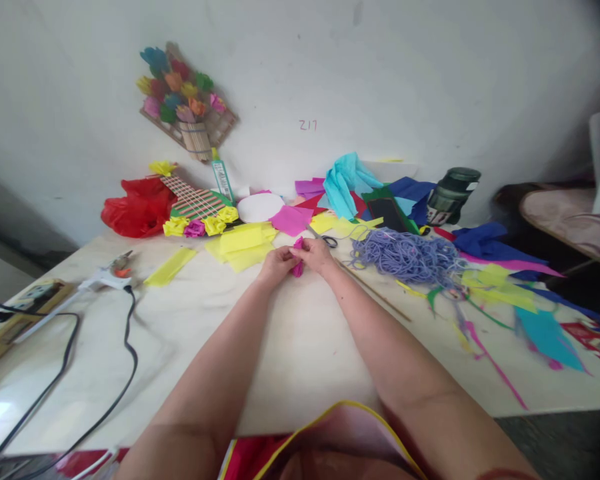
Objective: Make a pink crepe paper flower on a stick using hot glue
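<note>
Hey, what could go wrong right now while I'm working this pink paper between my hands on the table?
The pink paper is thin and pinched between the left hand and right hand; it might tear if pulled hard. The scissors lie just behind the right hand, so a reach back could catch them. The glue gun rests on the table with its cord trailing toward the edge; a snag might drag it.

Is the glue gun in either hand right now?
No, the glue gun lies on the table, while both hands pinch pink paper.
</note>
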Demonstrator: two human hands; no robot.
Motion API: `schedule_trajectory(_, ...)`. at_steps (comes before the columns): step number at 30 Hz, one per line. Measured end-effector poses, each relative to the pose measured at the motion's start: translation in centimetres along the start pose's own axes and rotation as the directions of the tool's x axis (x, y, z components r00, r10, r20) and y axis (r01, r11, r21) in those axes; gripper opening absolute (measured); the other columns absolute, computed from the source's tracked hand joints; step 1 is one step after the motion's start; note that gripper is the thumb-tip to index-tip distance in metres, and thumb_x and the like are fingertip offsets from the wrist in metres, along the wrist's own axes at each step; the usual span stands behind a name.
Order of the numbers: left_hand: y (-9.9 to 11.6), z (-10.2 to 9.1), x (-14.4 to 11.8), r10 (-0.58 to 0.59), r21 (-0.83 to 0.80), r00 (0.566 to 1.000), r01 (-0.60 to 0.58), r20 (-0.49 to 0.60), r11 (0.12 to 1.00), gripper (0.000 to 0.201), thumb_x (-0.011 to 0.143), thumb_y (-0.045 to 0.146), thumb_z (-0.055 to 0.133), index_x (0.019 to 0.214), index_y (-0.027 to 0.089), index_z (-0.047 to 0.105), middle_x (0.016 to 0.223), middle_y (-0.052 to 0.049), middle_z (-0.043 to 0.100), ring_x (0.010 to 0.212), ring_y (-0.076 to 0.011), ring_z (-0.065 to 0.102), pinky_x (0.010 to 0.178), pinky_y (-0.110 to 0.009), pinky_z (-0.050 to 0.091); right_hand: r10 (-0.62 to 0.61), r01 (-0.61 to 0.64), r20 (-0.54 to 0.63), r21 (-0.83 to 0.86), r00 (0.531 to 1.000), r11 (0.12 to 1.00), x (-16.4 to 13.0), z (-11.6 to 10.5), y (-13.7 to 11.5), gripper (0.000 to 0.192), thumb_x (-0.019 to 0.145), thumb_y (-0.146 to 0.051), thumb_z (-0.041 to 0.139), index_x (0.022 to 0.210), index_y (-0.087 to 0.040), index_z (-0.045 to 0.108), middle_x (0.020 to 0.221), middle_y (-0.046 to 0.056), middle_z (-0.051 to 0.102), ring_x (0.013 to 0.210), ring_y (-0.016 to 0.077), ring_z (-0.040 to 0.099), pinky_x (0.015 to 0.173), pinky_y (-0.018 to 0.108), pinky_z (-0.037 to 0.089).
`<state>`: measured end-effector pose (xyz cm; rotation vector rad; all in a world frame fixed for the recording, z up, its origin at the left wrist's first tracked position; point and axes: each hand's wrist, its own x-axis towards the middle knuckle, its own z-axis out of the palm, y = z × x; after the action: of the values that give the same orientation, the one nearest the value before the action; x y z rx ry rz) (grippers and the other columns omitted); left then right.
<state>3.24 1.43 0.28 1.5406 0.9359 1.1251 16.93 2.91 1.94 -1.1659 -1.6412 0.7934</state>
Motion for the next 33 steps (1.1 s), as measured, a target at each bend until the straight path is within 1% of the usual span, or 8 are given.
schedule_trajectory(4, 0.1, 0.3, 0.1, 0.063, 0.21, 0.991, -0.037, -0.121, 0.977, 0.017, 0.066, 0.029, 0.064, 0.073, 0.014, 0.061, 0.059, 0.001, 0.06, 0.053, -0.0112, 0.052, 0.053, -0.023, 0.038, 0.148, -0.157, 0.055, 0.262, 0.987, 0.952, 0.1, -0.1, -0.3, 0.026, 0.056, -0.039, 0.068, 0.059, -0.015, 0.058, 0.05, -0.005, 0.05, 0.052, 0.0093, 0.044, 0.055, 0.024, 0.037)
schedule_trajectory(7, 0.3, 0.4, 0.1, 0.062, 0.253, 0.989, -0.027, -0.132, 0.967, 0.016, 0.065, 0.029, 0.064, 0.071, 0.014, 0.061, 0.058, 0.001, 0.06, 0.054, -0.0116, 0.052, 0.054, -0.023, 0.039, 0.197, -0.21, 0.074, 0.326, 0.978, 0.922, 0.0, -0.1, -0.2, 0.029, 0.055, -0.041, 0.07, 0.06, -0.016, 0.058, 0.044, -0.007, 0.042, 0.047, 0.0079, 0.039, 0.049, 0.022, 0.034)
schedule_trajectory(13, 0.5, 0.1, 0.0, -0.061, 0.031, 0.997, 0.062, -0.05, 0.998, 0.028, 0.063, 0.03, 0.068, 0.084, 0.011, 0.063, 0.065, -0.003, 0.066, 0.052, -0.0119, 0.056, 0.054, -0.024, 0.042, 0.151, -0.155, 0.033, 0.249, 0.988, 0.956, -0.1, 0.1, 0.1, 0.038, 0.062, -0.05, 0.066, 0.051, -0.019, 0.046, 0.04, -0.007, 0.037, 0.041, 0.0068, 0.033, 0.043, 0.022, 0.028)
schedule_trajectory(18, 1.0, -0.2, -0.3, -0.09, -0.118, 0.995, 0.095, 0.045, 0.989, 0.031, 0.063, 0.03, 0.07, 0.086, 0.01, 0.063, 0.064, -0.004, 0.066, 0.048, -0.0113, 0.055, 0.052, -0.024, 0.043, 0.131, -0.134, 0.031, 0.28, 0.991, 0.951, -0.2, 0.0, -0.1, 0.043, 0.066, -0.054, 0.062, 0.049, -0.019, 0.043, 0.038, -0.007, 0.036, 0.04, 0.0064, 0.032, 0.043, 0.023, 0.027)
schedule_trajectory(23, 0.9, -0.4, -0.5, -0.097, -0.155, 0.987, 0.116, 0.125, 0.981, 0.025, 0.066, 0.028, 0.069, 0.084, 0.011, 0.063, 0.063, -0.003, 0.065, 0.049, -0.0116, 0.056, 0.051, -0.024, 0.043, 0.116, -0.116, 0.015, 0.272, 0.993, 0.955, -0.2, -0.3, 0.0, 0.042, 0.064, -0.051, 0.064, 0.048, -0.02, 0.042, 0.038, -0.007, 0.033, 0.041, 0.0065, 0.029, 0.043, 0.023, 0.023)
schedule_trajectory(27, 0.7, -0.6, -0.4, -0.101, -0.156, 0.984, 0.124, 0.148, 0.98, 0.025, 0.067, 0.029, 0.069, 0.084, 0.011, 0.062, 0.065, -0.004, 0.066, 0.05, -0.0122, 0.057, 0.052, -0.024, 0.044, 0.125, -0.12, 0.001, 0.291, 0.992, 0.949, 0.0, -0.3, 0.3, 0.038, 0.064, -0.049, 0.063, 0.049, -0.02, 0.044, 0.04, -0.008, 0.031, 0.042, 0.0071, 0.028, 0.044, 0.024, 0.023)
schedule_trajectory(30, 0.7, -0.6, -0.4, -0.1, -0.164, 0.981, 0.127, 0.165, 0.978, 0.023, 0.067, 0.028, 0.069, 0.081, 0.011, 0.062, 0.062, -0.004, 0.066, 0.048, -0.0122, 0.056, 0.051, -0.024, 0.044, 0.086, -0.073, -0.039, 0.274, 0.996, 0.959, 0.4, -0.1, 0.9, 0.038, 0.066, -0.05, 0.06, 0.049, -0.019, 0.046, 0.043, -0.007, 0.032, 0.045, 0.008, 0.03, 0.047, 0.024, 0.026)
schedule_trajectory(33, 1.0, -0.5, -0.4, -0.108, -0.195, 0.976, 0.145, 0.188, 0.97, 0.022, 0.067, 0.028, 0.07, 0.077, 0.011, 0.059, 0.062, -0.004, 0.066, 0.047, -0.0132, 0.057, 0.05, -0.025, 0.044, 0.041, -0.021, -0.094, 0.202, 0.995, 0.979, 0.7, 0.1, 1.5, 0.039, 0.067, -0.052, 0.056, 0.049, -0.019, 0.049, 0.045, -0.005, 0.034, 0.049, 0.0095, 0.034, 0.049, 0.024, 0.029)
